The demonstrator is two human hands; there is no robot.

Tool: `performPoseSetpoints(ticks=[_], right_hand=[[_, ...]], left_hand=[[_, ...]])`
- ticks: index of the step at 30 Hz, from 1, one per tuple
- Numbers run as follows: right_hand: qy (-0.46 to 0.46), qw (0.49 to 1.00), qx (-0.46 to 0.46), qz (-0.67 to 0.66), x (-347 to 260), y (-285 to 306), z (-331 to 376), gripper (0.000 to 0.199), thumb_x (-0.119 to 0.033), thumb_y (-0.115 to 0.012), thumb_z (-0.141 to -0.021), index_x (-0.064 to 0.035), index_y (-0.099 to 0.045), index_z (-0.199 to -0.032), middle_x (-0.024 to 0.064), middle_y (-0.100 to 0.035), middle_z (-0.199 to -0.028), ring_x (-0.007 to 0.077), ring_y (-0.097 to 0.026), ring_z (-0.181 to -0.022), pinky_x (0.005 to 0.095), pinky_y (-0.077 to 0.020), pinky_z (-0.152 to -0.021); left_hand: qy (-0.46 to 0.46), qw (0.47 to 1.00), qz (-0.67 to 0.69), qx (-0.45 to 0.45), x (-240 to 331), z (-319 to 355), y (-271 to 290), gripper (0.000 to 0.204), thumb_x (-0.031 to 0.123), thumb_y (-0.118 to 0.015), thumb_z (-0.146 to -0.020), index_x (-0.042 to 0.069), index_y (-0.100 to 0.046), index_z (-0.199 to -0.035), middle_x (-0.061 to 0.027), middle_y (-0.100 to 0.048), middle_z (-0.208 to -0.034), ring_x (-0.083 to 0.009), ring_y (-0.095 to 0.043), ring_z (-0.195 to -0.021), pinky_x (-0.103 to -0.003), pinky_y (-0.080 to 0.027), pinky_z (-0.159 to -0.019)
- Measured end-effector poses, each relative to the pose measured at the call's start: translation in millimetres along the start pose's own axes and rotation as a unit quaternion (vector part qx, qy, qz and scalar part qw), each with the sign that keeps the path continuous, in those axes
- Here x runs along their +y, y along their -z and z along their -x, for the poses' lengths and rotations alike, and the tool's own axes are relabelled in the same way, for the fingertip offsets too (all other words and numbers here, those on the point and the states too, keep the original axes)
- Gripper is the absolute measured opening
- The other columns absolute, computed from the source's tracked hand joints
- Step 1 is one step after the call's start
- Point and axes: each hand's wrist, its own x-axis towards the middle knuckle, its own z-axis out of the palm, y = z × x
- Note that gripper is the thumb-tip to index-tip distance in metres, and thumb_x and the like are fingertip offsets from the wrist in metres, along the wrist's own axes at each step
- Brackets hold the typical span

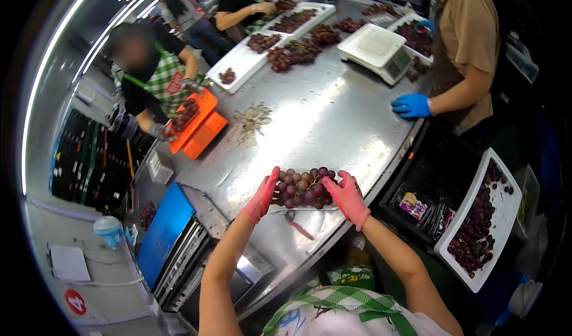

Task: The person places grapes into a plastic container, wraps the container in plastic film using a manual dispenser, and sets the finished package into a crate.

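Two pink-gloved hands hold a bunch of dark red grapes [302, 188] in a clear tray [326, 207] at the near edge of a steel table [322, 121]. The left hand [261, 200] closes its fingers around the tray's left end; the right hand [348, 200] grips the opposite end, thumb toward the fruit. Red-handled snips [301, 230] lie on the metal just below.

Printed matter dots the room. A red patch with pale lettering [174, 84], too small to read, marks the green checked apron [162, 76] of a co-worker, whose gloved hands touch grapes on an orange scale [202, 127]. Purple-and-yellow printed packaging [413, 205] sits in a black crate [396, 187] at right, beside a white tray of loose grapes [505, 202]. On the lower left wall, a round red sign [75, 302] bears a white figure below a pale sheet [69, 263]. Across the table, another worker's blue-gloved hand [411, 106] rests near a white scale [370, 45].
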Motion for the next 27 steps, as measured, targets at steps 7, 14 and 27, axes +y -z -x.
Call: performPoseSetpoints(ticks=[7,14,27], right_hand=[[0.110,0.982,-0.118,-0.097,-85.9,-98.8,48.8,0.072,-0.042,-0.068,-0.076,0.0121,-0.046,-0.117,0.0102,-0.056,-0.089,0.0143,-0.054,-0.078,0.0274,-0.0453,-0.066],[0.121,0.946,-0.295,-0.063,-153.1,-250.4,125.8,0.044,-0.044,-0.065,-0.079,-0.0029,-0.056,-0.094,0.0020,-0.057,-0.079,0.0102,-0.050,-0.062,0.0235,-0.0368,-0.047],[0.142,0.893,-0.423,0.054,-180.4,-450.9,161.2,0.051,-0.049,-0.063,-0.077,-0.0015,-0.059,-0.097,0.0046,-0.057,-0.082,0.0137,-0.048,-0.063,0.0269,-0.0373,-0.049]], left_hand=[[-0.081,0.995,0.052,0.031,-1.2,162.1,103.2,0.060,0.067,-0.028,-0.087,0.018,-0.050,-0.113,0.0008,-0.059,-0.095,-0.0125,-0.059,-0.078,-0.025,-0.047,-0.067],[-0.158,0.974,0.112,0.116,-70.4,299.1,231.9,0.052,0.056,-0.038,-0.090,0.010,-0.050,-0.111,-0.0047,-0.048,-0.083,-0.0152,-0.054,-0.059,-0.027,-0.047,-0.054],[-0.159,0.930,0.202,0.262,-176.9,365.2,355.2,0.056,0.059,-0.041,-0.088,0.011,-0.060,-0.112,-0.0040,-0.063,-0.092,-0.0127,-0.059,-0.062,-0.022,-0.044,-0.046]])
